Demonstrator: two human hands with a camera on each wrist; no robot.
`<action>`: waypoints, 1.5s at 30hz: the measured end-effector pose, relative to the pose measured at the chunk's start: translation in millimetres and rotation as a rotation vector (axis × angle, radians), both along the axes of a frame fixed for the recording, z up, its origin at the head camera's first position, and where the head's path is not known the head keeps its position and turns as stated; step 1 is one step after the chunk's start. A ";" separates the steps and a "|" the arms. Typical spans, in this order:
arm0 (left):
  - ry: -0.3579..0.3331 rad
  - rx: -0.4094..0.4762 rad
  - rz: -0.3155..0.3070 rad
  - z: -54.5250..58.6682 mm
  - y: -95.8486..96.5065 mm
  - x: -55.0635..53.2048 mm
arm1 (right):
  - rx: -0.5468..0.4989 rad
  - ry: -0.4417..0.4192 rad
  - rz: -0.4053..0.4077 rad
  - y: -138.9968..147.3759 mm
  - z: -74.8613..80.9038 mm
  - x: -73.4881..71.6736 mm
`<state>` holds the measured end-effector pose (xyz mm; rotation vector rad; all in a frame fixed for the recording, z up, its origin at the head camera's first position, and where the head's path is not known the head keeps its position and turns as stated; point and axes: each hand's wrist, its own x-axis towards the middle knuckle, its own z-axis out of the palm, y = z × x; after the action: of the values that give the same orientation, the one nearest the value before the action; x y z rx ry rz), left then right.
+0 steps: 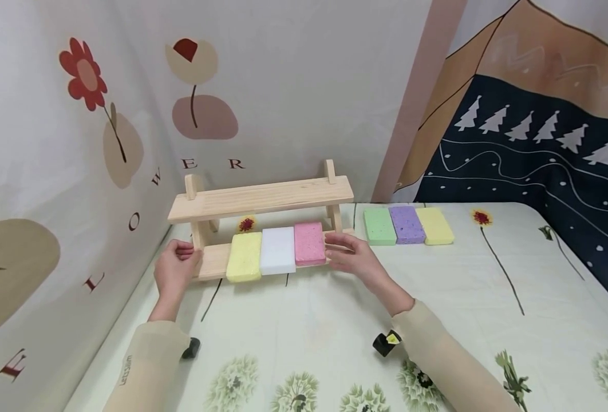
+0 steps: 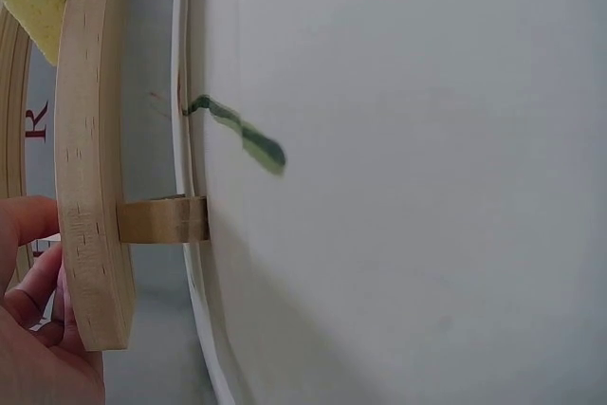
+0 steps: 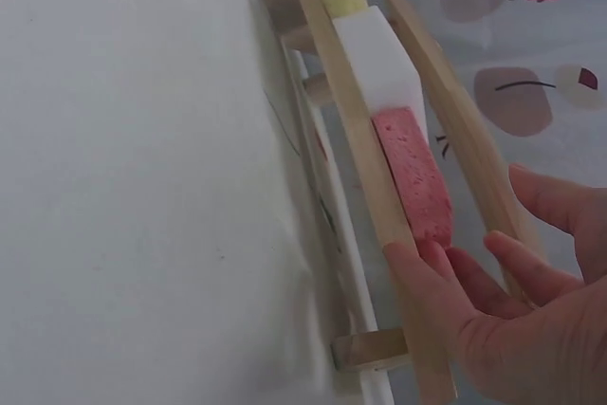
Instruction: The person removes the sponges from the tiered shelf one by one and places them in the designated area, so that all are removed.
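A small two-tier wooden shelf [image 1: 263,200] stands before the backdrop. On its lower board lie a yellow sponge [image 1: 244,257], a white sponge [image 1: 278,250] and a pink sponge [image 1: 309,244], side by side. My left hand [image 1: 172,269] holds the shelf at its left end, fingers curled at the foot of the post; the left wrist view shows the fingers partly behind the lower board [image 2: 95,158]. My right hand [image 1: 352,257] is at the right end of the row. Its fairly straight fingers touch the pink sponge's end [image 3: 417,177] and the board's edge, with the thumb apart.
Right of the shelf, a green sponge [image 1: 379,226], a purple sponge [image 1: 407,225] and another yellow sponge [image 1: 434,225] lie in a row on the patterned cloth [image 1: 304,332]. Printed fabric [image 1: 293,86] hangs behind the shelf and along the left side.
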<state>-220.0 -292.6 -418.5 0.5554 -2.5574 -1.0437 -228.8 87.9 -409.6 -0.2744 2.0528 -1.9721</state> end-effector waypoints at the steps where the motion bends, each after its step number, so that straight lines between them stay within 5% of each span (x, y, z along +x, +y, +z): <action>1: 0.001 0.001 -0.001 0.4 0.3 0.0 | 0.002 0.008 -0.006 -1.4 -1.6 -0.1; 8: 0.014 -0.002 -0.008 2.7 1.2 -1.4 | -0.016 0.077 -0.061 -11.0 -9.1 1.2; 22: 0.020 -0.013 0.002 2.3 1.2 -1.1 | 0.170 0.210 -0.238 -24.6 -15.1 2.9; 45: 0.026 -0.019 0.008 -0.6 0.0 -0.4 | 0.151 0.198 -0.290 -7.8 -15.5 12.2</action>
<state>-220.3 -292.6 -419.1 0.5432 -2.5380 -1.0158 -216.6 80.1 -425.0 -0.1515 2.4764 -2.0018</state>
